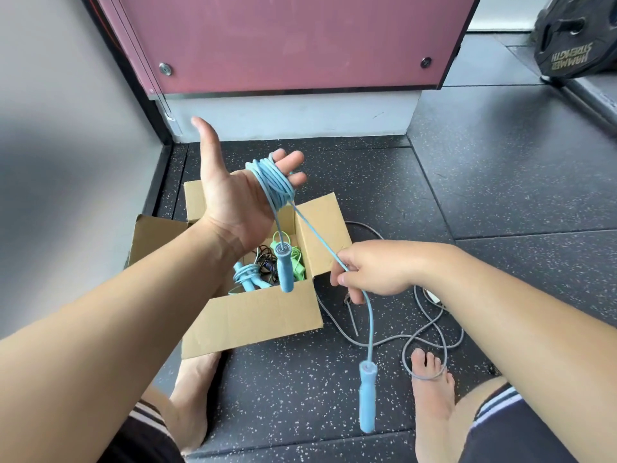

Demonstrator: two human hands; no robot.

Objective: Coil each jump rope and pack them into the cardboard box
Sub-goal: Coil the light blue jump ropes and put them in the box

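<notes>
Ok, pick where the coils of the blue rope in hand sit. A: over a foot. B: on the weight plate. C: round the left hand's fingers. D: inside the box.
C: the blue rope is wound round the fingers of the left hand, while the right hand pinches its loose stretch.

bright, soft, even light, with no hard shadows. the brightest patch is the white strip [500,11] at top right beside the plate [574,41], whose black face carries a dull sheen. the floor [467,195] shows a pale glaze on the right and reads darker near the wall [66,128]. a faint shadow lies on the floor just right of the box [260,315]. the centre is sharp: floor speckles and rope [273,182] strands are crisp. the wall on the left smears into a grey blur. wide-angle bending leans the panel [293,38] edges and swells both forearms [100,312] at the bottom corners.
</notes>
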